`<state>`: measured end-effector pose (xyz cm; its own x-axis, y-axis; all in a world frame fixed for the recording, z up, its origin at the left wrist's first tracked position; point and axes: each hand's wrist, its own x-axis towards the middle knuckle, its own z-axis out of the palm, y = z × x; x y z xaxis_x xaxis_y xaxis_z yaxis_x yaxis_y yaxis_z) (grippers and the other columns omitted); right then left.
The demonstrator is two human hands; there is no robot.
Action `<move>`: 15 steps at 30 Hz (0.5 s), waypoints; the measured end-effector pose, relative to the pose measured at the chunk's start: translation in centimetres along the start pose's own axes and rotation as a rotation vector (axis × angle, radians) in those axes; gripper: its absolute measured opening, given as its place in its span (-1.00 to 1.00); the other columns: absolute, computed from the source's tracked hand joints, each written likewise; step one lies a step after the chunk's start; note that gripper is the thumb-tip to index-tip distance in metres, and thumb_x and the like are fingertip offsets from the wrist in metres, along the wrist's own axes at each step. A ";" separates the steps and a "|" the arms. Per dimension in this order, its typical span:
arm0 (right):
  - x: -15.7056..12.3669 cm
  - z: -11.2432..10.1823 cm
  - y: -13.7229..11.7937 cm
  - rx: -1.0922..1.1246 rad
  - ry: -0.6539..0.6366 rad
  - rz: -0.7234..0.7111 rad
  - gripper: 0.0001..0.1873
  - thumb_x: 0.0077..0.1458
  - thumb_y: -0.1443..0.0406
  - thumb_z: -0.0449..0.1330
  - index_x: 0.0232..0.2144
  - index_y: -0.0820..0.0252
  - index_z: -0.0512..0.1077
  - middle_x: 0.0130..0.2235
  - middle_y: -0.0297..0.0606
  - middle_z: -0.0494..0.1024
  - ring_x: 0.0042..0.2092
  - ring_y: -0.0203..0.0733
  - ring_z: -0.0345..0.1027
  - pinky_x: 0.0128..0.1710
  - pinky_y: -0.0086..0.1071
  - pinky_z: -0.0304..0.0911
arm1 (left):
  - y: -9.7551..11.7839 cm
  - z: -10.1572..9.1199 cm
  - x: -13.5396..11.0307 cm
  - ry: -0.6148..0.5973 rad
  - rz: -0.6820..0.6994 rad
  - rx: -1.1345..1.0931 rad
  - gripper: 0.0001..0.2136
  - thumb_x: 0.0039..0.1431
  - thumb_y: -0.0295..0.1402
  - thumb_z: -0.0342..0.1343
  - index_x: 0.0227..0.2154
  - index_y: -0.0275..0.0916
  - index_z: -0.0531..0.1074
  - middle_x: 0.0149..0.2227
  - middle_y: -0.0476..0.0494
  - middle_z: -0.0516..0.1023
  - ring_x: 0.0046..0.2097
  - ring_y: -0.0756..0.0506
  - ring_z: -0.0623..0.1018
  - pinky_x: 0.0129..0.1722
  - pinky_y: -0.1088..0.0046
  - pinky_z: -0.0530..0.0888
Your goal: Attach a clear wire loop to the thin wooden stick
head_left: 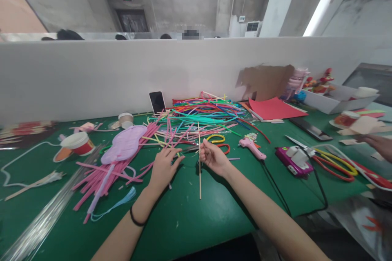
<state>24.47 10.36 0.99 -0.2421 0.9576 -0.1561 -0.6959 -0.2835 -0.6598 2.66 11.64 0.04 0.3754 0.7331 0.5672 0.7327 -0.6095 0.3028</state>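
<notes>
My right hand (214, 158) is closed around a thin wooden stick (200, 183), which stands nearly upright in this view over the middle of the table. To its left, my left hand (163, 166) is open, thumb and fingers apart, low over the table and apart from the stick. A yellow-green bit shows by its fingertips; whether they touch it I cannot tell. Just behind my right hand lie scissors with red and yellow handles (226, 147). Pink pipe cleaners (104, 183) and a lilac fan-shaped piece (127, 142) lie left of my left hand.
A pile of coloured pipe cleaners (208, 112) lies along the partition (122, 77). Rightward are a pink glue gun (253, 149) with a cable, a purple power strip (294, 162) and large scissors (337, 163). A paper cup (78, 143) stands left. Another person's hand (376, 143) reaches in at right.
</notes>
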 end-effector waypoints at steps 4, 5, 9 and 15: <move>0.0 0.1 0.0 -0.015 0.017 0.012 -0.62 0.03 0.03 0.37 -0.44 0.24 0.47 -0.59 -0.38 0.51 -0.57 -0.41 0.35 -0.51 -0.53 0.26 | -0.2 0.1 0.0 0.007 -0.015 0.006 -0.73 0.30 -0.13 0.06 -0.09 -0.15 0.50 -0.10 -0.18 0.60 -0.02 -0.23 0.53 -0.05 0.19 0.40; 0.1 0.0 0.0 -0.019 0.008 0.009 -0.62 0.03 0.03 0.37 -0.45 0.24 0.46 -0.60 -0.38 0.50 -0.57 -0.41 0.34 -0.52 -0.54 0.25 | -0.2 0.1 0.0 0.006 -0.017 0.007 -0.73 0.30 -0.13 0.06 -0.09 -0.15 0.50 -0.10 -0.18 0.60 -0.02 -0.23 0.53 -0.04 0.19 0.40; 0.1 0.0 0.2 -0.033 0.005 0.010 -0.61 0.02 0.02 0.37 -0.50 0.23 0.45 -0.62 -0.38 0.49 -0.59 -0.42 0.33 -0.56 -0.55 0.20 | -0.1 0.1 0.0 -0.004 -0.014 -0.001 -0.71 0.29 -0.11 0.07 -0.07 -0.15 0.48 -0.09 -0.18 0.59 0.00 -0.23 0.52 -0.03 0.19 0.39; -0.3 0.5 -0.1 -0.028 0.049 0.049 -0.63 0.09 0.06 0.34 -0.51 0.24 0.45 -0.59 -0.33 0.54 -0.58 -0.39 0.38 -0.57 -0.55 0.23 | -0.1 0.2 0.0 0.004 -0.015 -0.009 -0.70 0.30 -0.12 0.06 -0.05 -0.17 0.46 -0.08 -0.20 0.57 0.00 -0.22 0.52 0.00 0.18 0.39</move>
<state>24.30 10.07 1.47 -0.2415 0.9441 -0.2245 -0.6648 -0.3295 -0.6704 2.70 11.72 -0.10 0.3619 0.7413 0.5652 0.7332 -0.6008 0.3185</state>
